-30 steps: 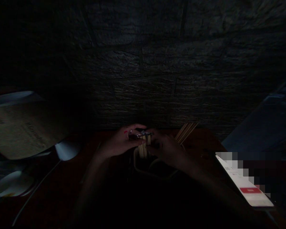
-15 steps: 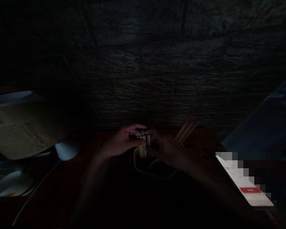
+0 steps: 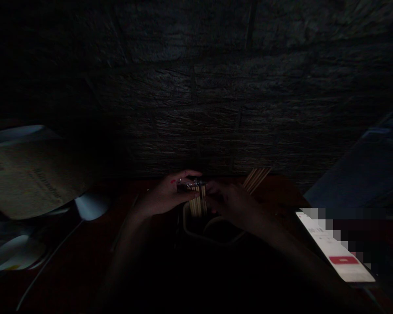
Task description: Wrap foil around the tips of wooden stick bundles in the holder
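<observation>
The scene is very dark. My left hand (image 3: 168,194) and my right hand (image 3: 231,201) meet at the far edge of a reddish-brown table (image 3: 94,244), close to a dark brick wall. Both are closed on a small bundle of thin pale sticks (image 3: 198,205) that hangs down from a shiny band or clip (image 3: 193,185) between my fingertips. The bundle hangs over a dark rounded container (image 3: 212,229) with a pale rim. More pale sticks (image 3: 256,179) lean just behind my right hand.
A lit phone screen (image 3: 334,250) lies at the right. At the left sit a printed paper bag or box (image 3: 29,174), a pale rounded object (image 3: 90,205), and a thin white cable (image 3: 52,253) running toward the near edge. A dark slanted surface (image 3: 363,170) rises at the right.
My right hand has shifted slightly and its fingers have moved up toward the clip; the view has drifted a little. The bundle stays between both hands.
</observation>
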### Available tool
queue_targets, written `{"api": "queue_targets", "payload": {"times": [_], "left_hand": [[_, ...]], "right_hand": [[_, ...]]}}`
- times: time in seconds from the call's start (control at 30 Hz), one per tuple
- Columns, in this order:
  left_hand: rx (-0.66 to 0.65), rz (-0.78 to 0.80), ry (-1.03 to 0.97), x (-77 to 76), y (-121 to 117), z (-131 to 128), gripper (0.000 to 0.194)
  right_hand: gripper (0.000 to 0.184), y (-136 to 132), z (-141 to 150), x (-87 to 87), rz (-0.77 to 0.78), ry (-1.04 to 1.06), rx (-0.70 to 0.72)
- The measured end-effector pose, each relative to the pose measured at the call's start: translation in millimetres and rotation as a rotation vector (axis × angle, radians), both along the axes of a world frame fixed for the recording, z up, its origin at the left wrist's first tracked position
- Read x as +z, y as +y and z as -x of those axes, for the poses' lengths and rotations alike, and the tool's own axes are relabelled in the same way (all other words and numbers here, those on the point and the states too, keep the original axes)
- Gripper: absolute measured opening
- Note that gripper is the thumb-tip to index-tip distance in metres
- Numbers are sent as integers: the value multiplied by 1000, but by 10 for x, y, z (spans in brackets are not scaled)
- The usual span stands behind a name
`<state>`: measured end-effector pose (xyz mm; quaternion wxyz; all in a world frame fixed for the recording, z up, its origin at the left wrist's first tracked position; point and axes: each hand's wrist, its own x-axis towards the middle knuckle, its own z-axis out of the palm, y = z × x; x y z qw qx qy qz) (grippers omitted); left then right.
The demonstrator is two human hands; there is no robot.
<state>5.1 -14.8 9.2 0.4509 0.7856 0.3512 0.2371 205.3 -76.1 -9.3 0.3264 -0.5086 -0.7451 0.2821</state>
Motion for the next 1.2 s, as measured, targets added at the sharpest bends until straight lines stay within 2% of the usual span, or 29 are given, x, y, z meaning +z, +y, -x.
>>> {"api": "queue_targets", "payload": {"times": [0.37,0.7,1.2], "left_hand": [[-18,-34,-10,-36,28,11,44],[-42,-15,-48,-25,33,10,45],[-24,-50,8,-18,31,22,43]], "right_hand": [[13,-34,-51,-10,-106,65,17],[10,-117,-51,160,-221,151,5],[13,-33,14,23,-97,82,-8]]}}
